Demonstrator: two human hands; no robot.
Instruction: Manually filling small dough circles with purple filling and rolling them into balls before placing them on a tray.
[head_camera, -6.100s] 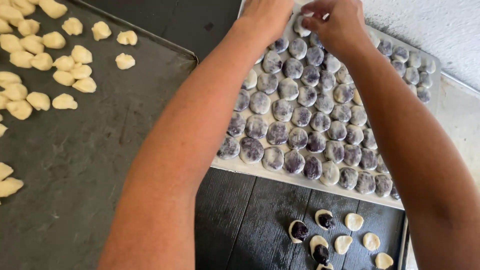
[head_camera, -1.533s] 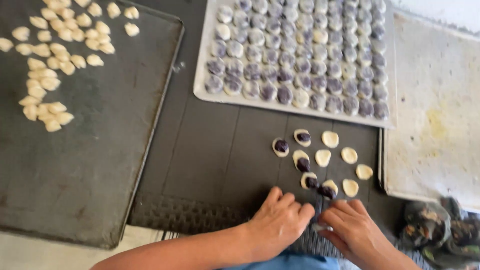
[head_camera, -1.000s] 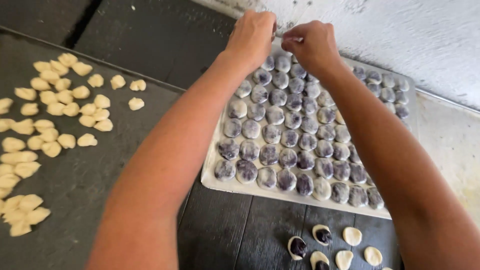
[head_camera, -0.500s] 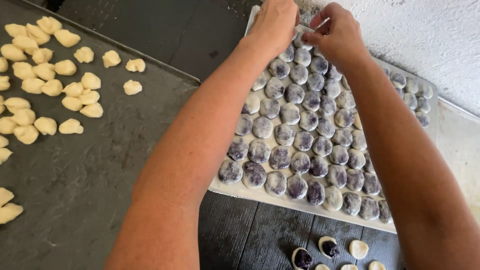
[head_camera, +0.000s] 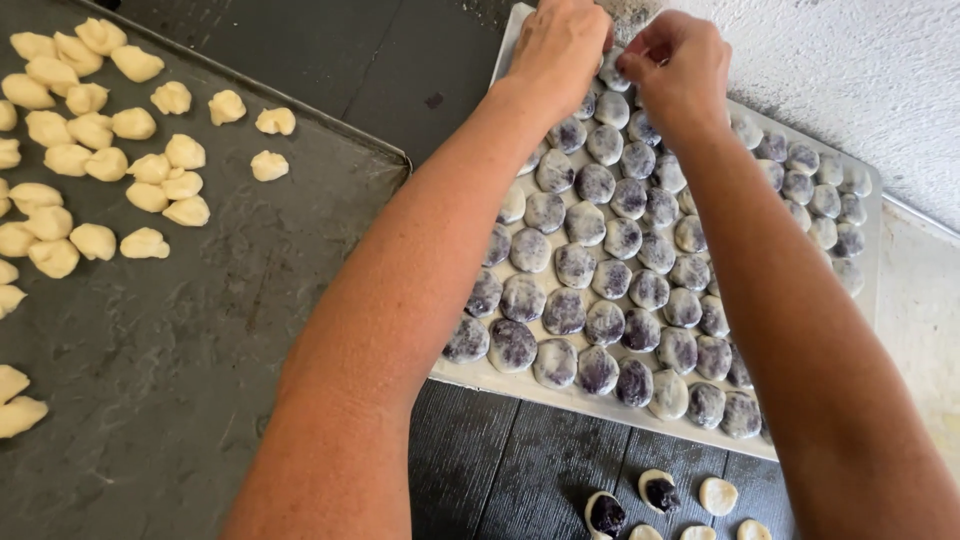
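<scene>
dark table bears purple-mottled, flour-dusted round dumplings (head_camera: 600, 280).

- A dark worktop (head_camera: 520, 470) of black-stained wooden boards fills the middle, its grain and the seams between the planks plain to see.
- A rough white plastered wall (head_camera: 850, 70) rises along the far right edge, its surface pitted and grainy.
- At the right, a pale, speckled surface (head_camera: 925, 310) lies beside the wall.
- Even, soft daylight falls over everything, with only faint shadows.
</scene>
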